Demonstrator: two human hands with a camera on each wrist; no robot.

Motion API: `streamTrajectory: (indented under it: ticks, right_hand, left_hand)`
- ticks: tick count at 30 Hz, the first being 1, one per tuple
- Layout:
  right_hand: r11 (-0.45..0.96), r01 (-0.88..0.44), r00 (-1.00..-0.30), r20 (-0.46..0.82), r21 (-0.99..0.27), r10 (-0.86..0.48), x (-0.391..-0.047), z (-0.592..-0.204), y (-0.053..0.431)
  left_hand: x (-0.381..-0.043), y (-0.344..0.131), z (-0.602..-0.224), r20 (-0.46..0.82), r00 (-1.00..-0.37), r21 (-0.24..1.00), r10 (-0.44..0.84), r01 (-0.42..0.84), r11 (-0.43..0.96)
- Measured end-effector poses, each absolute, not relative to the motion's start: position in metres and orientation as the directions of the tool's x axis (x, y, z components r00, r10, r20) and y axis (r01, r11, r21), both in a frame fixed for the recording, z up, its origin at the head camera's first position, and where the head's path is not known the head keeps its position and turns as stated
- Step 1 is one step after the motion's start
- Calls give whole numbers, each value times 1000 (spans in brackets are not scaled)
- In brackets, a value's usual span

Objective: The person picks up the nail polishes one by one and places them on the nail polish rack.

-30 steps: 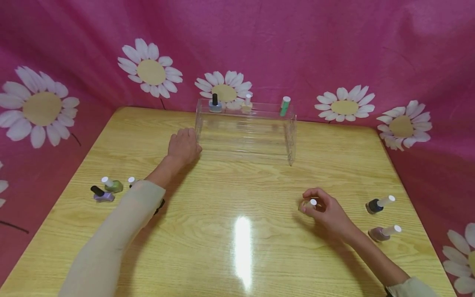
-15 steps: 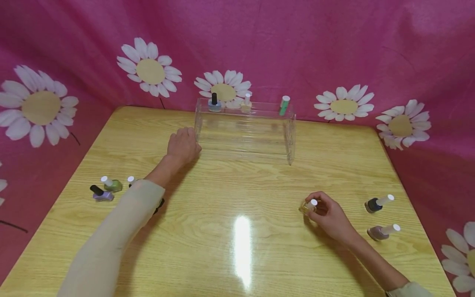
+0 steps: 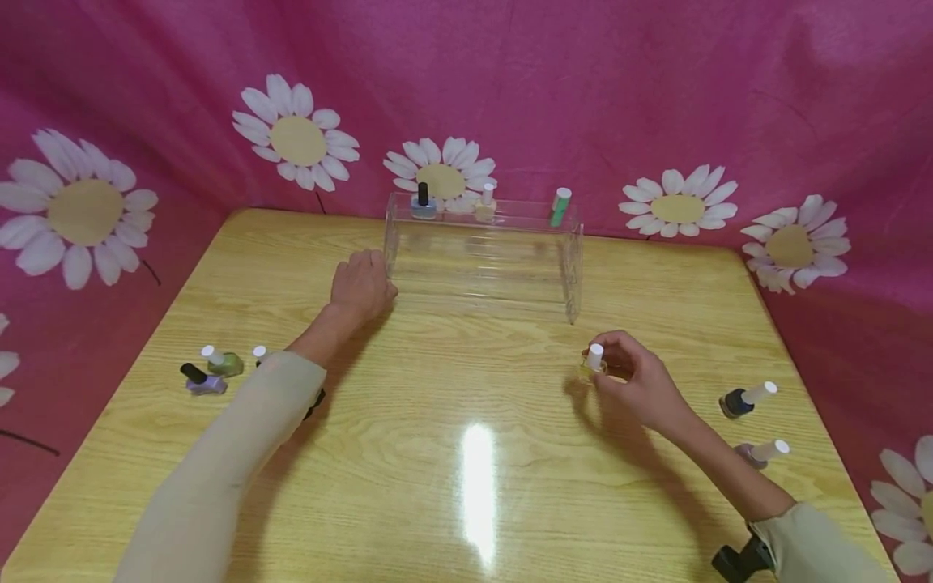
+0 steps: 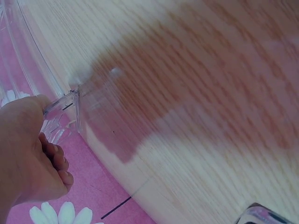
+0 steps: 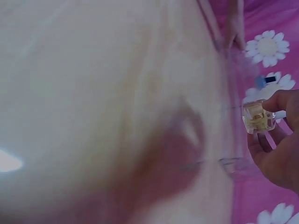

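My right hand [image 3: 645, 380] pinches a small clear nail polish bottle [image 3: 591, 369] with yellowish contents and a white cap. Thumb and fingertips press its sides, and the right wrist view shows the glass base of the bottle [image 5: 258, 117] raised above the table. At the left end of a clear acrylic display rack [image 3: 481, 267], my left hand [image 3: 362, 285] grips the side panel; in the left wrist view the thumb lies along the panel edge with the other fingers curled below. On the rack's top tier stand a light blue bottle [image 3: 423, 207], a cream bottle [image 3: 485, 209] and a green bottle [image 3: 560, 209].
At the table's right side are a dark bottle [image 3: 736, 403] and a mauve bottle [image 3: 752, 455], partly behind my forearm. A purple bottle [image 3: 206, 384] and a green-gold bottle [image 3: 227, 364] lie left, beside another white cap [image 3: 259, 353]. A pink flowered cloth [image 3: 539, 97] hangs behind.
My right hand has taken the yellowish bottle off the table and carried it forward, toward the rack. The left hand keeps its place on the rack.
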State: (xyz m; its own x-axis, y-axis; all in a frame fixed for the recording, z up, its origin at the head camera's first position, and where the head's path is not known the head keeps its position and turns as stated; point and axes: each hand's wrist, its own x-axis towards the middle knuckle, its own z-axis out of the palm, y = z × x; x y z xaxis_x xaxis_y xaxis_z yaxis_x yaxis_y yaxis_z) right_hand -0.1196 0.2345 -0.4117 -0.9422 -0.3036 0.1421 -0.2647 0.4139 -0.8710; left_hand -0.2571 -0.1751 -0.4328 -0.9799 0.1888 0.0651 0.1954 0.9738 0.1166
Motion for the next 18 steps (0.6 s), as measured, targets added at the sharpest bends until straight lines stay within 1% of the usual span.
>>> streamTrajectory:
  ticks: [3,10,18]
  right_hand:
    - [418,-292,-934,163,-860,-318,-132,-398,226]
    - [375,-322,-916,185,-869,-357,-159,-370,201]
    - [319,-334,-895,193,-887,-402,-185,-355,176]
  left_hand:
    - [-257,-175,-433,65,-980,116,190,197,974]
    - [-257,-176,-434,52,-980,123,191,196,973]
    - [-259,-177,-436,51,-980,141,192,197,970]
